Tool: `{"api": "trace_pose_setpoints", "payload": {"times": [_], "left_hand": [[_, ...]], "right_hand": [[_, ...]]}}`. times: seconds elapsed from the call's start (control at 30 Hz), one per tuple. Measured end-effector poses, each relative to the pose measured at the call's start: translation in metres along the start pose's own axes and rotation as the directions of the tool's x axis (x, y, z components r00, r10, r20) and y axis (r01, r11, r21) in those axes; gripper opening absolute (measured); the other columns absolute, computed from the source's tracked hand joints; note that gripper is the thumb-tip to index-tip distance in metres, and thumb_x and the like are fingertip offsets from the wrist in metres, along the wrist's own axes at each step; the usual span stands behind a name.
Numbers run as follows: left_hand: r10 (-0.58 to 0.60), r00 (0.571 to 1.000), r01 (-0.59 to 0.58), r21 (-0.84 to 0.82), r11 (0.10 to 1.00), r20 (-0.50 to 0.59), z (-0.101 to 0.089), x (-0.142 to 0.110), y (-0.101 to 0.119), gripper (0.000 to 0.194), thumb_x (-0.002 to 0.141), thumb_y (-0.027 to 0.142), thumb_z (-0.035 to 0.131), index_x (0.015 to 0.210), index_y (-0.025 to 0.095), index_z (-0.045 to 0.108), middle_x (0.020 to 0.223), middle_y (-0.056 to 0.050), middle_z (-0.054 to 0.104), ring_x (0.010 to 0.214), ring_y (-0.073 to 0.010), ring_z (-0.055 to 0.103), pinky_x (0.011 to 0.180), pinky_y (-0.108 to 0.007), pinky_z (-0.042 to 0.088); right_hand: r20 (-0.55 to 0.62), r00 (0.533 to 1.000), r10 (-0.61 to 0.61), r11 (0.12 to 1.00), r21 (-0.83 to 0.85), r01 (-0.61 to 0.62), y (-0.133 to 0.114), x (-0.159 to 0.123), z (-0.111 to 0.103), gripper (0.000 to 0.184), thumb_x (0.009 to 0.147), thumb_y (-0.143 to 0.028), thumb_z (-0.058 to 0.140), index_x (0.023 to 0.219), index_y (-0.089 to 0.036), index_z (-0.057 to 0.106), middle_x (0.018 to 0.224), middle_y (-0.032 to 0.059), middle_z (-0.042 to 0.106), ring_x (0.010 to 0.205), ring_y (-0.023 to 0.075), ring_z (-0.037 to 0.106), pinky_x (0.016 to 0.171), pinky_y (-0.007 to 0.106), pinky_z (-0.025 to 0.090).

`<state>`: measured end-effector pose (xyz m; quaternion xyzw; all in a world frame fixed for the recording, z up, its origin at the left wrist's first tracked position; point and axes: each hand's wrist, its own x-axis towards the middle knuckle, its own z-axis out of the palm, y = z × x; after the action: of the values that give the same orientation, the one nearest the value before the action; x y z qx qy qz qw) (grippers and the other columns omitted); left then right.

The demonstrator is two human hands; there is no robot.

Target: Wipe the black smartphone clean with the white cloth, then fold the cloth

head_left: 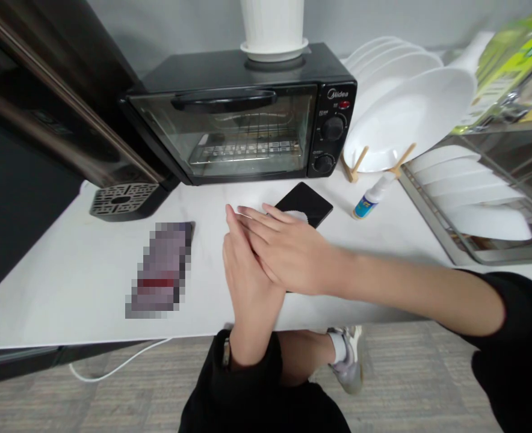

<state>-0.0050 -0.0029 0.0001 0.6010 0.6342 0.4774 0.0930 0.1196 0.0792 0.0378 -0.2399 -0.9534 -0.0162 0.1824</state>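
My right hand (288, 249) lies across my left hand (250, 270), palm against its back or side, over the counter. Both hands have their fingers stretched out, and I see nothing gripped in either. Part of a flat black rectangular object (318, 204) shows just behind the hands; the rest is hidden under them. On it, past my right fingers, peeks the zigzag edge of a pale grey cloth (298, 215). A small white spray bottle with a blue label (369, 201) stands to the right. Left of my hands lies a pixelated, phone-like object (162, 267).
A black toaster oven (239, 120) stands at the back, with a white pot (275, 30) on top. White plates (410, 108) lean in a wooden rack at right, beside a metal dish rack (433, 222). At left is a dark machine with a drip tray (124, 198).
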Motion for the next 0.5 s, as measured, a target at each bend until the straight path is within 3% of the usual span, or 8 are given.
{"api": "trace_pose_setpoints", "payload": {"times": [0.07, 0.13, 0.2, 0.33, 0.43, 0.47, 0.5], "left_hand": [[0.037, 0.999, -0.037, 0.076, 0.996, 0.003, -0.010, 0.002, -0.002, 0.103, 0.087, 0.025, 0.069, 0.170, 0.023, 0.007, 0.158, -0.019, 0.046, 0.143, -0.0376, 0.048, 0.122, -0.059, 0.037], [0.040, 0.999, -0.045, 0.182, 0.982, 0.032, -0.027, 0.007, -0.004, 0.114, 0.079, 0.027, 0.076, 0.170, 0.023, 0.007, 0.146, -0.018, 0.054, 0.136, -0.0396, 0.051, 0.119, -0.060, 0.040], [0.040, 0.998, -0.050, 0.266, 0.963, 0.040, -0.048, 0.012, -0.007, 0.120, 0.076, 0.031, 0.078, 0.170, 0.018, 0.005, 0.131, -0.017, 0.059, 0.125, -0.0405, 0.057, 0.112, -0.062, 0.045], [0.042, 0.999, -0.044, 0.440, 0.897, 0.016, -0.088, 0.017, -0.015, 0.100, 0.078, 0.024, 0.070, 0.168, 0.023, 0.026, 0.125, -0.017, 0.059, 0.120, -0.0437, 0.058, 0.108, -0.065, 0.046], [0.013, 1.000, -0.009, 0.463, 0.886, -0.006, -0.107, 0.011, -0.021, 0.094, 0.077, 0.024, 0.072, 0.164, 0.026, 0.037, 0.122, -0.016, 0.059, 0.117, -0.0432, 0.060, 0.108, -0.064, 0.048], [-0.001, 1.000, 0.004, 0.443, 0.896, -0.008, -0.112, 0.007, -0.023, 0.091, 0.077, 0.025, 0.072, 0.163, 0.028, 0.041, 0.121, -0.014, 0.059, 0.117, -0.0414, 0.061, 0.108, -0.061, 0.049], [-0.010, 1.000, 0.013, 0.414, 0.910, -0.010, -0.115, 0.002, -0.025, 0.088, 0.078, 0.026, 0.073, 0.161, 0.030, 0.044, 0.121, -0.013, 0.058, 0.117, -0.0392, 0.062, 0.109, -0.058, 0.050]], "right_hand": [[-0.009, 0.999, -0.035, 0.999, 0.003, 0.035, 0.005, 0.002, -0.004, 0.053, 0.111, -0.034, 0.035, 0.153, -0.005, 0.048, 0.156, 0.0161, 0.056, 0.150, 0.0277, 0.047, 0.130, 0.048, 0.030], [0.005, 0.998, 0.058, 0.998, -0.011, -0.058, 0.020, 0.006, -0.012, 0.049, 0.112, -0.036, 0.035, 0.150, -0.010, 0.053, 0.144, 0.0140, 0.066, 0.135, 0.0280, 0.062, 0.118, 0.047, 0.046], [0.000, 0.991, 0.132, 0.989, -0.064, -0.132, 0.039, 0.009, -0.020, 0.044, 0.112, -0.028, 0.035, 0.147, -0.013, 0.056, 0.133, 0.0129, 0.072, 0.122, 0.0271, 0.069, 0.105, 0.045, 0.055], [-0.193, 0.981, 0.029, 0.990, -0.130, -0.055, 0.053, 0.000, -0.032, 0.045, 0.109, -0.013, 0.033, 0.145, -0.018, 0.059, 0.142, 0.0105, 0.068, 0.136, 0.0270, 0.060, 0.116, 0.050, 0.047], [-0.296, 0.953, 0.072, 0.996, 0.072, -0.052, 0.034, -0.031, -0.030, 0.036, 0.107, -0.021, 0.044, 0.135, -0.022, 0.067, 0.131, 0.0079, 0.073, 0.130, 0.0256, 0.063, 0.112, 0.049, 0.052], [-0.283, 0.950, 0.130, 0.981, 0.175, -0.082, 0.024, -0.045, -0.026, 0.033, 0.106, -0.028, 0.050, 0.134, -0.023, 0.067, 0.129, 0.0079, 0.074, 0.127, 0.0253, 0.065, 0.109, 0.048, 0.056], [-0.198, 0.969, 0.144, 0.961, 0.262, -0.089, 0.015, -0.061, -0.021, 0.037, 0.104, -0.037, 0.057, 0.139, -0.024, 0.063, 0.135, 0.0084, 0.071, 0.129, 0.0249, 0.065, 0.109, 0.047, 0.057]]}}
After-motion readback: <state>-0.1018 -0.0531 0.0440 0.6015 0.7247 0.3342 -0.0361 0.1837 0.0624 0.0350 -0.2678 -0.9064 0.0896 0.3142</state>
